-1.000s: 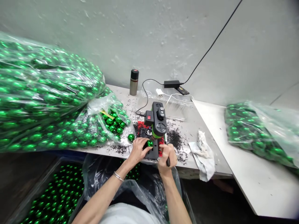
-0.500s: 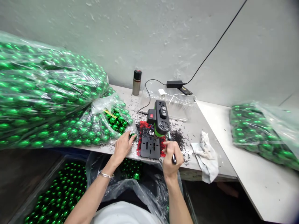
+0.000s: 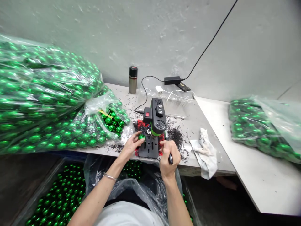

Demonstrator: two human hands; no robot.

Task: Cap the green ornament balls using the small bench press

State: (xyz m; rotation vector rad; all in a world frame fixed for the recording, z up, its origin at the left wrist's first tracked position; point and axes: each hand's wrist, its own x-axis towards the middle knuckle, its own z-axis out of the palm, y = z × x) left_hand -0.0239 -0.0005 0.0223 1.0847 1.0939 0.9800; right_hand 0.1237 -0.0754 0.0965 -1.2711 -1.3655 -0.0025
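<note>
Your left hand (image 3: pixel 130 147) has its grip closed around a single green ball (image 3: pixel 141 137), the thumb on the near side and the fingers reaching over from the far left. The ball is round, so it offers no long axis to line up. It sits over the left part of the slotted black plate (image 3: pixel 149 152), left of the black machine's head (image 3: pixel 159 122) and a little nearer to you; whether it touches the plate, you cannot tell from here. Your left hand is clearly the nearer one to it.

Your right hand (image 3: pixel 169 157) is on the other side of the plate, fingers wrapped around a black handle (image 3: pixel 170 158). The handle slants, its near end pointing down and to the right, and a metal rod (image 3: pixel 166 135) runs up from it beside the machine.

Further out, red material (image 3: pixel 161 138) shows around the plate, and black shavings (image 3: pixel 175 138) lie thick on the counter (image 3: pixel 117 91) to the right. Left of your left hand, the open mouth of a plastic bag shows more green balls (image 3: pixel 113 122). A crumpled cloth (image 3: pixel 205 153) hangs over the counter's front edge on your right. Behind the machine stand a bottle (image 3: pixel 133 81) and, farther right, a power adapter (image 3: pixel 172 80) with its cable.
</note>
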